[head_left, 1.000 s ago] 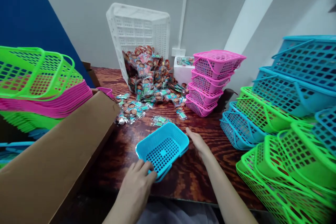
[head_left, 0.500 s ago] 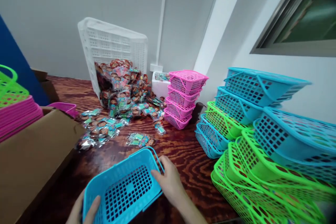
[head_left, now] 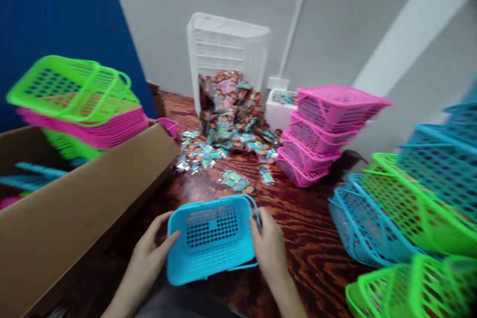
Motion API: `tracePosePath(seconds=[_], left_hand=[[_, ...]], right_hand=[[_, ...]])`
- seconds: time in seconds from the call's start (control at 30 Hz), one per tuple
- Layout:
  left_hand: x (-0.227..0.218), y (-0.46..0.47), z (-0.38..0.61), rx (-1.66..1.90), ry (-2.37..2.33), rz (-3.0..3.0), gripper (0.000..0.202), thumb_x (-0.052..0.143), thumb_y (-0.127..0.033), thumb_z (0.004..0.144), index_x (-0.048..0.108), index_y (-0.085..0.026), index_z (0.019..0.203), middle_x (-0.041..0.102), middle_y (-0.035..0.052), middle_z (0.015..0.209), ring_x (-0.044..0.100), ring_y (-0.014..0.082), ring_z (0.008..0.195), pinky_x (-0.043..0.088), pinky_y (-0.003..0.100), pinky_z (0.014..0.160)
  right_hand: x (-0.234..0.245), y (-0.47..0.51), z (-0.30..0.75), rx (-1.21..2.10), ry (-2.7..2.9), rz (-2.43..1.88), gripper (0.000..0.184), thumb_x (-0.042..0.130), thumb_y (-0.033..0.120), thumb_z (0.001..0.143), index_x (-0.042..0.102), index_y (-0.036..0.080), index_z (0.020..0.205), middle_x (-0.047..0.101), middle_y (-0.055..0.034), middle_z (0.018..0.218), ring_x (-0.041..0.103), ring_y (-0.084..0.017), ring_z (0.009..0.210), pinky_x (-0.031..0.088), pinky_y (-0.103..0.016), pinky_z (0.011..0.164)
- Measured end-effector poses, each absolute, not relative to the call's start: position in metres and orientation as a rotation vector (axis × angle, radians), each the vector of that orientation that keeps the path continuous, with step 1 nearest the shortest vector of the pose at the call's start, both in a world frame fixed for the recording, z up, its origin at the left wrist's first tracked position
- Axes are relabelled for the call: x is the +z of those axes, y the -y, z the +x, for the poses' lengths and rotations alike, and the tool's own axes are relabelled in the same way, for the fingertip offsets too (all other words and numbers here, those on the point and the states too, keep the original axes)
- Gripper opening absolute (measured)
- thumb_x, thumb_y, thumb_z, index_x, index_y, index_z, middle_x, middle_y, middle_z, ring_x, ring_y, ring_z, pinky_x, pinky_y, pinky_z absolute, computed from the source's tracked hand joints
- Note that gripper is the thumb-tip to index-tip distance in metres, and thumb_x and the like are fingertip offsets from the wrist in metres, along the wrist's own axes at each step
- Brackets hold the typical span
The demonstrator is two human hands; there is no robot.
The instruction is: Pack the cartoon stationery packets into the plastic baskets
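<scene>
A blue plastic basket with a grid bottom is held over the front of the table, tilted so that its inside faces me; nothing lies in it. My left hand grips its left end, thumb over the rim. At the right end, my right hand is closed round the rim beside the thin handle. Just beyond the basket, a few small wrapped packets with a cartoon figure lie on the dark wood table. A larger heap of the same packets spills from a tipped white crate.
On the left stands a cardboard box with nested pink baskets and a green basket on top. Stacked pink baskets stand behind right. Green baskets and blue baskets pile up at the right edge.
My view has turned left, bringing more of the cardboard box into sight. The blue basket is now tilted up and more level from side to side, still between both hands.
</scene>
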State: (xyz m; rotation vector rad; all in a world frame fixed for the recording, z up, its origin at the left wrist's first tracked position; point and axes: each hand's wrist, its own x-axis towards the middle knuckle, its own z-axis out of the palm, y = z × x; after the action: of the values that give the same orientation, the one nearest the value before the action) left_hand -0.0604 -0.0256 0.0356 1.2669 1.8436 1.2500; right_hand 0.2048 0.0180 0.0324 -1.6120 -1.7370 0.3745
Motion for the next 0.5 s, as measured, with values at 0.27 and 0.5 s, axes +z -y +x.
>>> tracePosePath(seconds=[0.27, 0.5], left_hand=[[0.054, 0.042, -0.047, 1.24, -1.732, 1.366, 0.037, 0.054, -0.039, 0.089, 0.059, -0.023, 0.121, 0.061, 0.0083, 0.129, 0.058, 0.0275, 0.12, 0.044, 0.042, 0.104], [0.079, 0.052, -0.053, 1.225, -1.776, 1.615, 0.025, 0.052, -0.021, 0.086, 0.066, -0.023, 0.107, 0.057, 0.0077, 0.116, 0.058, 0.0232, 0.111, 0.046, 0.036, 0.097]], right_hand=[[0.037, -0.003, 0.21, 0.404, 1.724, -1.732, 0.022, 0.042, 0.044, 0.086, 0.048, 0.026, 0.073, 0.056, 0.0008, 0.057, 0.056, -0.02, 0.053, 0.033, -0.028, 0.054], [0.042, 0.004, 0.211, 0.511, 1.709, -1.841, 0.026, 0.042, 0.051, 0.082, 0.047, 0.028, 0.072, 0.053, 0.004, 0.051, 0.051, -0.018, 0.047, 0.033, -0.026, 0.05]])
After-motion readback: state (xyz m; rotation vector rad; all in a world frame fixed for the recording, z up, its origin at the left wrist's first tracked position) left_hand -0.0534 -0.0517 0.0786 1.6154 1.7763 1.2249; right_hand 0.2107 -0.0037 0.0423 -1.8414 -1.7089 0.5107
